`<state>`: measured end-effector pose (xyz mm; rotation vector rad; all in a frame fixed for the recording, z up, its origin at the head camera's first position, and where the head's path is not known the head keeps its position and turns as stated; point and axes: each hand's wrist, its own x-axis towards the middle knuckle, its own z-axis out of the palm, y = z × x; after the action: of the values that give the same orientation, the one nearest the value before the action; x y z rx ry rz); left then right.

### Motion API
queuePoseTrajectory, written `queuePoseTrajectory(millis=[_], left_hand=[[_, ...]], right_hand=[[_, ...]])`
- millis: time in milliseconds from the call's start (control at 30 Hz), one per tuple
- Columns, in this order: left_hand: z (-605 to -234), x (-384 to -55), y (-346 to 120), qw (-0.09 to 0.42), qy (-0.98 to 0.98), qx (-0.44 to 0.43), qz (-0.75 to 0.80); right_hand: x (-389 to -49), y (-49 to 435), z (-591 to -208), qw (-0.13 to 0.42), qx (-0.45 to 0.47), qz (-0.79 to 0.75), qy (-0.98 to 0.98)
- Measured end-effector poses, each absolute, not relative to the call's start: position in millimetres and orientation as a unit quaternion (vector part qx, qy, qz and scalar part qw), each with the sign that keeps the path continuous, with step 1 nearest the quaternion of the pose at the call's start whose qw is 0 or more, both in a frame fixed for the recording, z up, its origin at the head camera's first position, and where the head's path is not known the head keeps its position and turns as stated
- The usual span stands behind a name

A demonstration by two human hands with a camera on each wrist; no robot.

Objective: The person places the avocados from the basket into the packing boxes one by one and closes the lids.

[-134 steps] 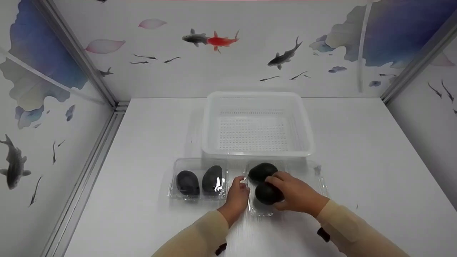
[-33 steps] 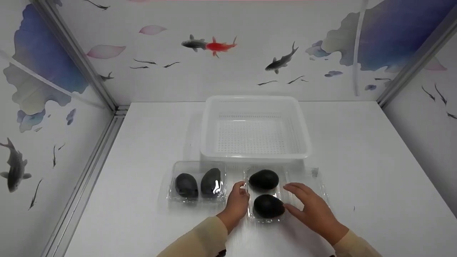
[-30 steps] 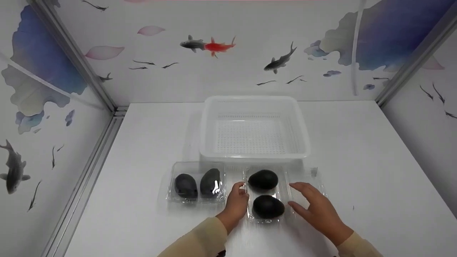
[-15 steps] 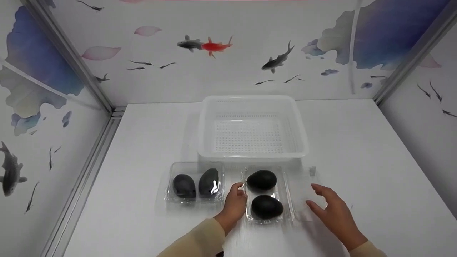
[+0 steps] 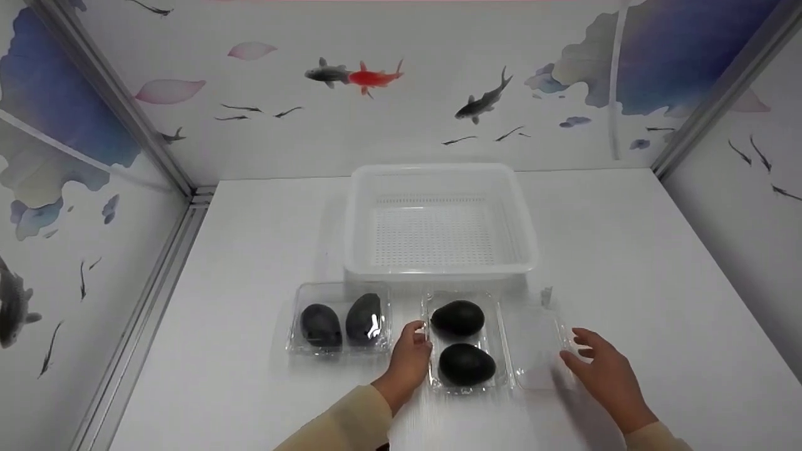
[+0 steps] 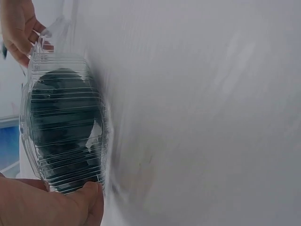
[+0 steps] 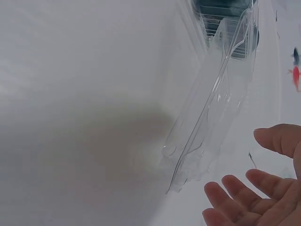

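An unfolded clear plastic clamshell box [image 5: 503, 341] lies on the table, its see-through lid [image 5: 537, 351] spread to the right. Two dark avocados, a farther avocado [image 5: 458, 318] and a nearer avocado [image 5: 467, 364], sit in its base. My left hand [image 5: 407, 363] grips the base's left side; in the left wrist view its thumb [image 6: 91, 190] is at the ribbed wall. Beside the lid's outer edge is my right hand [image 5: 608, 369], fingers loosely bent. Seen from the right wrist, its palm and fingers [image 7: 223, 200] are bare, a small gap from the lid [image 7: 207, 117].
A second, closed clamshell box [image 5: 294, 326] with two avocados [image 5: 321, 326] inside stands left of my left hand. Behind both boxes is a white perforated basket [image 5: 526, 250]. Printed panels enclose the white table [image 5: 263, 238] at the back and sides.
My right hand has let go of the nearer avocado, leaving it in the base, and has moved right past the lid's outer edge. My left hand keeps its place on the box.
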<state>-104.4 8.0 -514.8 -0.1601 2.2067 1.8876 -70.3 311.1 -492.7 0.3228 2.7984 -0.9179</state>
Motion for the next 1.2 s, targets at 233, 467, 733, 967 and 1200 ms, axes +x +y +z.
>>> queuePoseTrajectory(millis=[233, 467, 733, 967, 1200], left_hand=[[-517.9, -104.0, 6.7, 0.124, 0.753, -0.051, 0.644], [-518.5, -102.9, 4.8, 0.121, 0.757, -0.044, 0.641], [-519.8, -104.4, 7.2, 0.119, 0.754, -0.044, 0.644], [-520.3, -103.2, 8.2, 0.115, 0.755, -0.041, 0.644], [-518.4, -103.4, 7.7, 0.112, 0.760, -0.039, 0.639]], right_hand=[[-65.6, 323.2, -497.1, 0.128, 0.143, -0.307, 0.932], [-69.7, 327.3, -500.3, 0.161, 0.147, -0.284, 0.934], [-73.2, 327.2, -504.7, 0.169, 0.149, -0.262, 0.938], [-76.7, 327.7, -509.9, 0.165, 0.161, -0.267, 0.936], [-78.1, 328.6, -514.0, 0.168, 0.167, -0.258, 0.936]])
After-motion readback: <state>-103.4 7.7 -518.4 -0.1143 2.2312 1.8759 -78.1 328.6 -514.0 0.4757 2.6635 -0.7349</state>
